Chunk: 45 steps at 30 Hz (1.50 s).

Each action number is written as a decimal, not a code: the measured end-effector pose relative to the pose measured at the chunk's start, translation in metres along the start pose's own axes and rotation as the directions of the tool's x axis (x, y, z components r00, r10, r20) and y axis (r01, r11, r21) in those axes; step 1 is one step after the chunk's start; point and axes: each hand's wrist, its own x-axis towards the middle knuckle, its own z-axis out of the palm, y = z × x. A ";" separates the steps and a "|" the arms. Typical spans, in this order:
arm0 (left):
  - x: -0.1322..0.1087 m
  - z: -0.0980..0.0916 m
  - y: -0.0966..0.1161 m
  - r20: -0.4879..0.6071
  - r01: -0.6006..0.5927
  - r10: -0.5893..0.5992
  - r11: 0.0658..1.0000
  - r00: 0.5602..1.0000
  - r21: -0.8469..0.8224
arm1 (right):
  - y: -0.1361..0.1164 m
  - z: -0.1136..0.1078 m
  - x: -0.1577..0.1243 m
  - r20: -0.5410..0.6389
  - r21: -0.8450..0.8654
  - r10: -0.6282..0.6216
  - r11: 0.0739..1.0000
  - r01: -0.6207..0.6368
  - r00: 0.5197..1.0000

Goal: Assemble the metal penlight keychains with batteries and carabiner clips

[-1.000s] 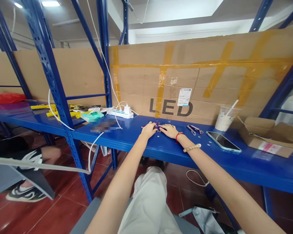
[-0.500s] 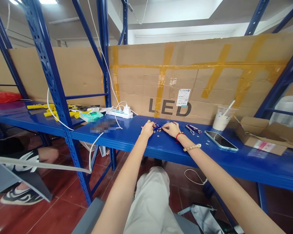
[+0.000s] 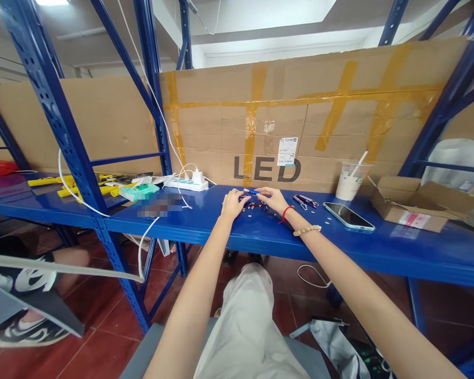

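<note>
My left hand (image 3: 232, 203) and my right hand (image 3: 275, 199) are both over the blue metal shelf (image 3: 260, 237), fingers curled. Between their fingertips they hold a small blue cylinder (image 3: 249, 191), lifted a little above the shelf. Just below it several small metal parts (image 3: 256, 207) lie loose on the shelf. My right wrist wears a red cord and a bead bracelet (image 3: 307, 230).
To the right lie purple-handled pliers (image 3: 304, 200), a phone (image 3: 348, 216), a plastic cup with a straw (image 3: 348, 181) and an open cardboard box (image 3: 414, 204). To the left are a white power strip (image 3: 189, 183) with cables and yellow tools (image 3: 69, 185). A taped cardboard sheet marked LED (image 3: 300, 126) backs the shelf. Another person's leg and shoe (image 3: 27, 284) show at the far left.
My hands have drawn slightly apart and raised the blue cylinder off the shelf between them, uncovering the small parts. The camera has tilted a little.
</note>
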 end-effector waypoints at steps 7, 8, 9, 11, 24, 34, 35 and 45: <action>0.001 -0.001 0.003 -0.130 0.008 -0.021 0.995 0.991 -0.099 | 0.000 0.006 -0.002 0.084 -0.038 0.053 0.998 -0.050 0.995; 0.000 0.000 0.003 -0.139 0.004 -0.018 0.995 0.990 -0.100 | 0.000 0.006 -0.003 0.089 -0.056 0.044 0.998 -0.040 0.995; 0.000 0.000 0.004 -0.150 0.000 -0.015 0.995 0.989 -0.099 | 0.000 0.005 -0.003 0.096 -0.071 0.029 0.997 -0.022 0.995; -0.001 0.000 0.005 -0.176 -0.002 -0.015 0.995 0.984 -0.096 | -0.001 0.003 -0.005 0.112 -0.098 -0.002 0.995 0.013 0.994; -0.003 -0.002 0.009 -0.132 0.051 -0.060 0.996 0.989 -0.070 | 0.003 -0.003 -0.009 0.261 -0.410 -0.031 0.901 0.140 0.965; -0.005 -0.002 0.009 -0.099 0.040 -0.044 0.998 0.994 -0.046 | 0.002 -0.002 -0.010 0.258 -0.430 -0.025 0.892 0.138 0.966; -0.005 -0.002 0.009 -0.091 0.018 -0.020 0.999 0.996 -0.030 | 0.002 -0.002 -0.010 0.262 -0.425 -0.033 0.893 0.146 0.965; -0.007 -0.007 0.019 -0.040 -0.092 0.095 0.994 0.995 0.062 | 0.002 -0.001 -0.008 0.225 -0.436 -0.008 0.893 0.108 0.974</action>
